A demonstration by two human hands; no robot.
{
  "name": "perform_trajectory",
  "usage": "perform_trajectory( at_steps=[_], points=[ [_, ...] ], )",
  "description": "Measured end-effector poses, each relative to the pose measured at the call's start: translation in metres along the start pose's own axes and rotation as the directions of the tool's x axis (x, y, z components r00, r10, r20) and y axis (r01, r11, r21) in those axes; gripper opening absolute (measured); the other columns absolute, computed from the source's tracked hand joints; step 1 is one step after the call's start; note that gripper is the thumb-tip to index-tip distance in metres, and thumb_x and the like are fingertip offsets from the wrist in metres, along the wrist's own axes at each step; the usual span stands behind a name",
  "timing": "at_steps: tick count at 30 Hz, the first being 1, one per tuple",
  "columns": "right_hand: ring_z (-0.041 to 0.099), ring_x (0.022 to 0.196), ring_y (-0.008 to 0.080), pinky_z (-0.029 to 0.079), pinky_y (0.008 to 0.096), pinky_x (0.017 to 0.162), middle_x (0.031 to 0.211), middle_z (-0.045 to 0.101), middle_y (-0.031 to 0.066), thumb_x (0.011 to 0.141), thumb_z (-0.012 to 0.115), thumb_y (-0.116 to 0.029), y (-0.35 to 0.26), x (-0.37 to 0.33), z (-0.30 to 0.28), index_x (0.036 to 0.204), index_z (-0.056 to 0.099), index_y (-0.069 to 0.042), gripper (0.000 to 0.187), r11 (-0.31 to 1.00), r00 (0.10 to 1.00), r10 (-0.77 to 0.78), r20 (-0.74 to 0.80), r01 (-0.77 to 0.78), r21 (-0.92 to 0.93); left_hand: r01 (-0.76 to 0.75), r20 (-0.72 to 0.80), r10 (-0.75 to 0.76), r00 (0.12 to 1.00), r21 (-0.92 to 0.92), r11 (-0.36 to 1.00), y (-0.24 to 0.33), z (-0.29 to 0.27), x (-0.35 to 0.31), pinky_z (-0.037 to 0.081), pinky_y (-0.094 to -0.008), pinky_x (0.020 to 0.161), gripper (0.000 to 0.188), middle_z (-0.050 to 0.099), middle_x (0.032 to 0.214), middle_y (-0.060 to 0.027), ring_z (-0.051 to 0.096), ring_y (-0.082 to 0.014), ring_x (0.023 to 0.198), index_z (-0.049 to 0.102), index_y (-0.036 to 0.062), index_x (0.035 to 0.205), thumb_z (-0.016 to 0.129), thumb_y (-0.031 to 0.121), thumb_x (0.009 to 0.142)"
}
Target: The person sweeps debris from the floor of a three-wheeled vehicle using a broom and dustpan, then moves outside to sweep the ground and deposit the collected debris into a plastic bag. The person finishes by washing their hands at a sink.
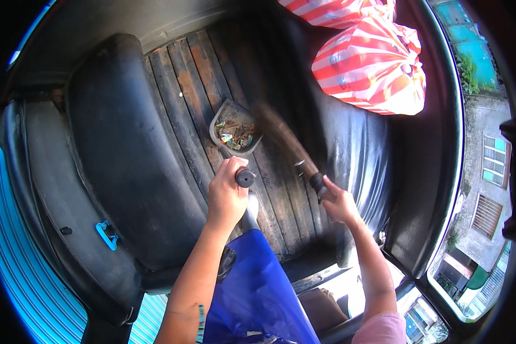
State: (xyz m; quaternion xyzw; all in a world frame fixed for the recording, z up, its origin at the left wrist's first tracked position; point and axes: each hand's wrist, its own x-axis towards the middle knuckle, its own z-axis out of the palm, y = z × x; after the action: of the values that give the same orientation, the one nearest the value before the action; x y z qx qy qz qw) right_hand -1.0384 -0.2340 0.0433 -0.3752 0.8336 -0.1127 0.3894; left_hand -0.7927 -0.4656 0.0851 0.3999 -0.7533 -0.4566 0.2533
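My left hand (pixel 228 192) is closed around the dark upright handle (pixel 245 177) of a dustpan, seen from its top end. The dustpan's pan (pixel 214 127) lies on the slatted floor beyond the hand, holding dirt and small colourful scraps. My right hand (pixel 339 202) grips the dark end of a brown broom (pixel 289 140), which slants away toward the upper left. Its far end is smeared by motion, close to the right side of the pan; whether it touches the floor I cannot tell.
Black padded seats (pixel 117 155) line both sides of the ridged wooden floor (pixel 180 71). Red-and-white striped bags (pixel 367 66), tied and full, sit on the right seat. A small light-blue plastic piece (pixel 106 235) is at left. Window openings show buildings outside.
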Motion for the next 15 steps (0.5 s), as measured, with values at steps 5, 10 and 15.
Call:
perform_trajectory(
  at_steps=[5,10,15],
  points=[
    [0.068,0.088,0.0386,0.054,0.0439,0.082,0.093,0.068,0.0259,0.071,0.068,-0.021,-0.005,0.09,0.037,0.145,0.044,-0.019,0.078,0.996,0.992,0.069,-0.106,-0.075,-0.047,0.026,0.005,-0.027,1.0,0.021,0.999,0.007,0.013,0.005,0.051,-0.0402,0.082,0.028,0.064,0.097,-0.0155,0.064,-0.0367,0.092,0.054,0.0015,0.099,0.072,-0.004,0.078],
    [0.07,0.081,0.037,0.055,0.0418,0.082,0.084,0.067,0.026,0.072,0.064,-0.02,-0.025,0.023,0.082,0.143,0.048,-0.014,0.073,0.987,0.991,0.023,0.132,-0.044,0.152,0.012,0.015,-0.012,1.0,0.019,1.0,0.006,0.002,-0.004,0.052,-0.0405,0.087,0.028,0.065,0.1,-0.0164,0.064,-0.0376,0.098,0.056,0.0014,0.1,0.073,-0.002,0.078],
    [0.069,0.103,0.0297,0.052,0.0364,0.089,0.112,0.067,0.0258,0.076,0.065,-0.014,0.0,-0.01,0.051,0.145,0.045,-0.013,0.072,0.967,0.968,0.156,-0.197,-0.109,0.228,0.044,-0.003,-0.044,0.999,-0.013,0.999,0.015,-0.024,-0.03,0.052,-0.041,0.091,0.028,0.066,0.101,-0.0159,0.064,-0.0369,0.107,0.059,0.0008,0.1,0.074,-0.003,0.076]
  ],
)
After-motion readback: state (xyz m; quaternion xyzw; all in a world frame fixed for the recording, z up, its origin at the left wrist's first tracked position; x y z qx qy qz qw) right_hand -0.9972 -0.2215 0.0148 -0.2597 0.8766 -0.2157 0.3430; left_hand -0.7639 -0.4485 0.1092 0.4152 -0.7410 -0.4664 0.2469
